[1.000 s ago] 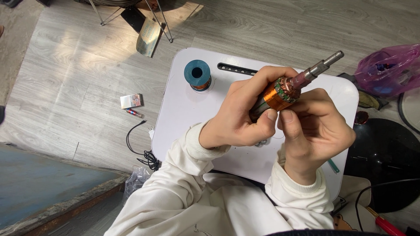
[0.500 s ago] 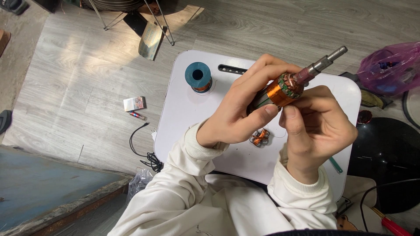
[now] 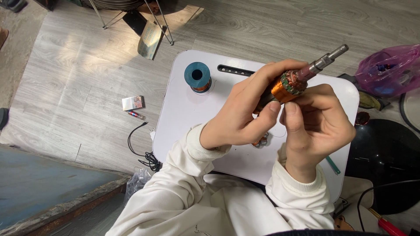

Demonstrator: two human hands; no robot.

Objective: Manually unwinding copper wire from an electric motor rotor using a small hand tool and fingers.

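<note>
Left hand point(image 3: 238, 120) fingers clenched round rotor point(image 3: 291, 84), right hand point(image 3: 317, 120) fingers pinching its copper end, rotor held tilted above white surface point(image 3: 183, 109), wire spool point(image 3: 197, 77) standing well apart at the surface's far-left corner

both hands point(image 3: 280, 113) grip motor armature point(image 3: 292, 83) (copper-wound)
</note>
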